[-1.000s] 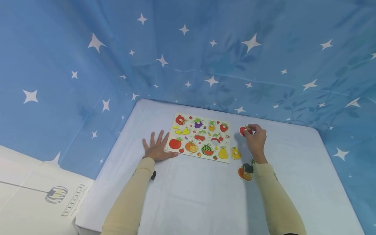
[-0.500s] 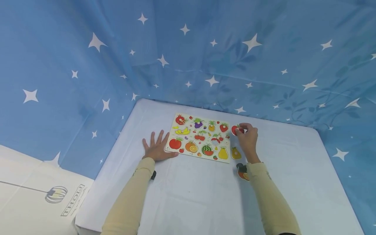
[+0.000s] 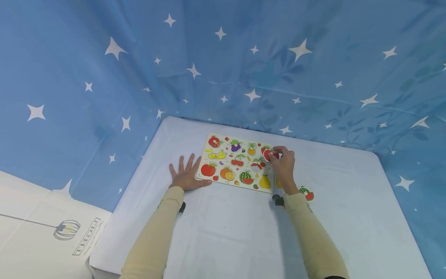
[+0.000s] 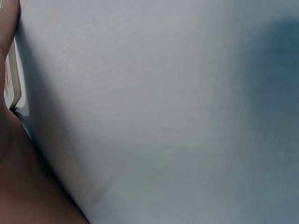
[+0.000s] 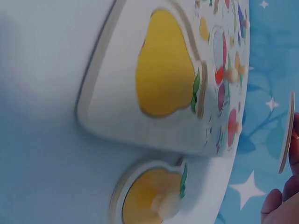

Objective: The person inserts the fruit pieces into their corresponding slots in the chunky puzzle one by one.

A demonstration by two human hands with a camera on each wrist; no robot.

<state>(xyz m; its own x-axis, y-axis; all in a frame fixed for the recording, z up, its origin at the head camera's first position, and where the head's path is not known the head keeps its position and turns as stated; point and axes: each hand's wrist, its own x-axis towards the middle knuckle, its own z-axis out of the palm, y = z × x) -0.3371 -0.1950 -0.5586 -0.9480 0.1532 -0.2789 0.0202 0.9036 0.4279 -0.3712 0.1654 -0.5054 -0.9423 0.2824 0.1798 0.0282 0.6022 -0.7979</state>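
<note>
My right hand point(image 3: 285, 166) pinches a red apple puzzle piece point(image 3: 267, 155) between thumb and fingers, above the upper right corner of the fruit puzzle board point(image 3: 224, 145). Seen edge-on in the right wrist view, that piece point(image 5: 287, 135) is lifted clear of the board. My left hand point(image 3: 186, 178) lies on the table with fingers spread, its thumb along the board's lower left corner. Several knobbed fruit pieces sit in the board; the pear recess point(image 5: 166, 65) has no knob. Just off the board's right edge lies a knobbed pear piece point(image 5: 145, 196), partly hidden by my hand in the head view.
A watermelon piece point(image 3: 307, 193) lies beside my right wrist. Under that wrist an orange piece is almost wholly hidden. The white-covered table point(image 3: 223, 240) meets a blue starred curtain point(image 3: 223, 69) at the back.
My right hand has moved left with the apple piece, from beside the board to over its upper right corner. The watermelon piece has come into view. My left hand stays put.
</note>
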